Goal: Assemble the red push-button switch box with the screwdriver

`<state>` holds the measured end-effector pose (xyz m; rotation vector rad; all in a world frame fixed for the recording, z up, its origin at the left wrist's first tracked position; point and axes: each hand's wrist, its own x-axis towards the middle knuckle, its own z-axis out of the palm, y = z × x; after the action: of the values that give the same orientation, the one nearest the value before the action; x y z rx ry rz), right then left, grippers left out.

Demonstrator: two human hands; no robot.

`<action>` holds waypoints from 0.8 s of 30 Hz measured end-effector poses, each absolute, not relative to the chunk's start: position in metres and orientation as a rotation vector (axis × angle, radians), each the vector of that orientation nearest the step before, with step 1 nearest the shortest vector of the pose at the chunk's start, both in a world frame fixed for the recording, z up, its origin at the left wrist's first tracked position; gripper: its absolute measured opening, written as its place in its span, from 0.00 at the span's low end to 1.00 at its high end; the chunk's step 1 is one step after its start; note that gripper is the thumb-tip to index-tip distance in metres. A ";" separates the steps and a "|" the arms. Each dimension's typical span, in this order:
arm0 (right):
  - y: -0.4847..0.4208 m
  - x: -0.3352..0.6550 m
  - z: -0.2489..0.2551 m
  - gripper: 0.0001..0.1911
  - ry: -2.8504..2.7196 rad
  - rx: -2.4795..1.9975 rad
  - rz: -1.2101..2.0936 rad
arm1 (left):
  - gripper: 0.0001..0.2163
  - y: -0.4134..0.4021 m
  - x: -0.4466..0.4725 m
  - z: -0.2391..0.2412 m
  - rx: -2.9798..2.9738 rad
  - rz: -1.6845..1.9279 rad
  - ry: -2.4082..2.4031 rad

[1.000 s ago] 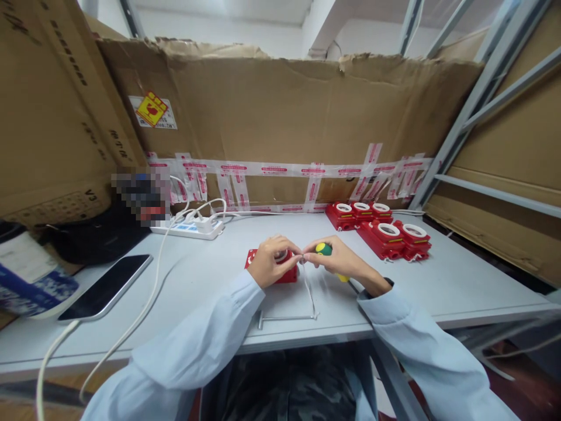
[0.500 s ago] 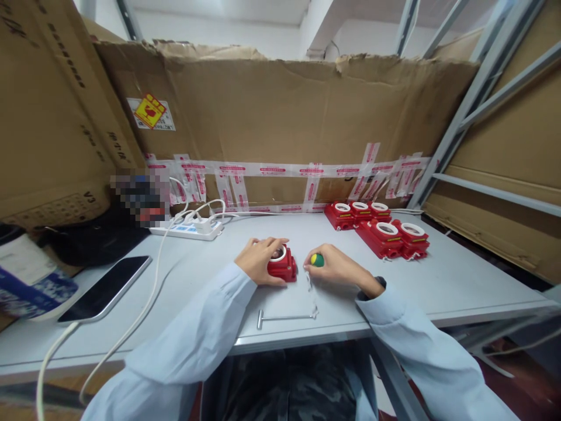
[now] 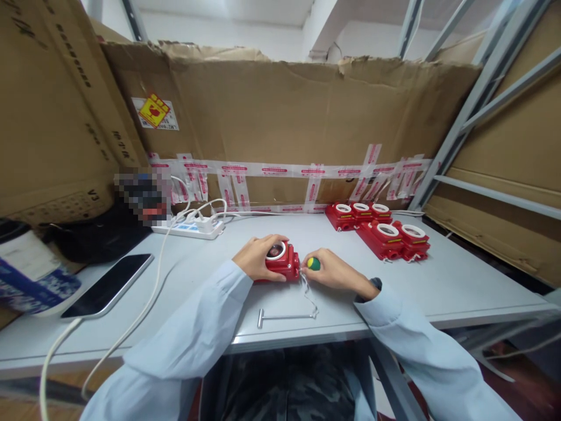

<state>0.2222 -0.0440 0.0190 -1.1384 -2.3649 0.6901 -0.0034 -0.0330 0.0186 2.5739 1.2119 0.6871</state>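
Observation:
My left hand (image 3: 258, 257) is wrapped round the left side of a red box (image 3: 284, 264) with a white ring on top, pressing it on the table. My right hand (image 3: 331, 270) is closed on a screwdriver (image 3: 313, 264) with a green and yellow handle; its shaft is hidden. The fingertips are close to the box's right end, where a thin silvery chain (image 3: 310, 292) begins. This chain hangs down to a small T-shaped metal hammer (image 3: 287, 317) lying near the table's front edge. Whether the fingers pinch the chain too is unclear.
Several similar red boxes (image 3: 388, 241) stand at the back right. At the back left lies a white power strip (image 3: 188, 229) with cables. A phone (image 3: 107, 286) and a blue-white container (image 3: 33, 275) are on the left. Cardboard (image 3: 284, 111) walls the back.
My right hand has moved slightly left, up against the right end of the red box. The box has turned a little under my left hand, and its ringed window shows more.

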 end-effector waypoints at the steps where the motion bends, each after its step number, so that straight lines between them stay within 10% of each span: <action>1: -0.044 0.222 0.019 0.09 -2.371 -1.138 0.695 | 0.36 -0.033 -0.003 0.018 2.572 0.693 1.203; 24: -0.045 0.222 0.022 0.11 -2.312 -1.038 0.656 | 0.38 -0.030 -0.008 0.022 2.504 0.793 1.125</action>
<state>0.2221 -0.0447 0.0216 -1.0381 -2.3117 0.6562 -0.0075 -0.0304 0.0218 2.5042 1.1254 0.7932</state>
